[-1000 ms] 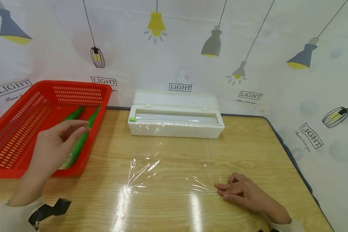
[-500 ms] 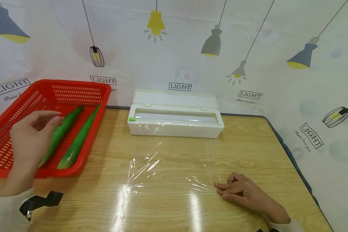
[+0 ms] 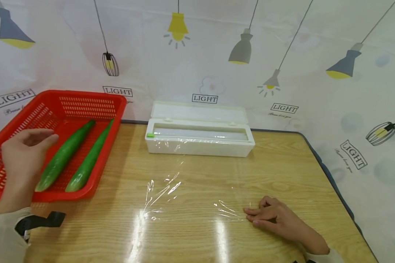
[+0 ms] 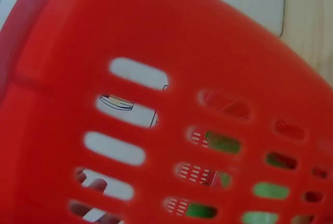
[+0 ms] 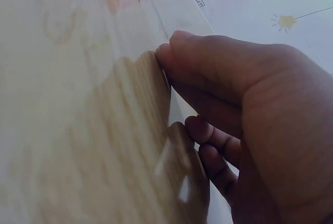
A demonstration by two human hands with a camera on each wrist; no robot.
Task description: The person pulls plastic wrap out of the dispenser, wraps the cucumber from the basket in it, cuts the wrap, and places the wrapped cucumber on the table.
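My left hand (image 3: 24,155) hovers at the near left of the red basket (image 3: 106,153), its fingers loosely bent and holding nothing. Two green cucumbers (image 3: 66,153) lie in the basket, to the right of that hand. A sheet of clear plastic wrap (image 3: 197,186) stretches over the wooden table from a white dispenser box (image 3: 200,148). At the sheet's near right corner, my right hand (image 3: 276,219) pinches the film edge low against the tabletop. In the right wrist view, its fingertips (image 5: 182,39) meet right at the film. The basket's slotted wall (image 4: 171,31) mostly hides the left fingers in the left wrist view.
The box's white lid (image 3: 199,112) stands raised at the back, and a green slider (image 3: 150,135) sits at its left end. A lamp-print wall covering (image 3: 197,47) borders the table (image 3: 276,164) behind and on the right.
My left hand has moved left across the basket, away from the cucumbers, uncovering them. My right hand and the plastic wrap stay where they were.
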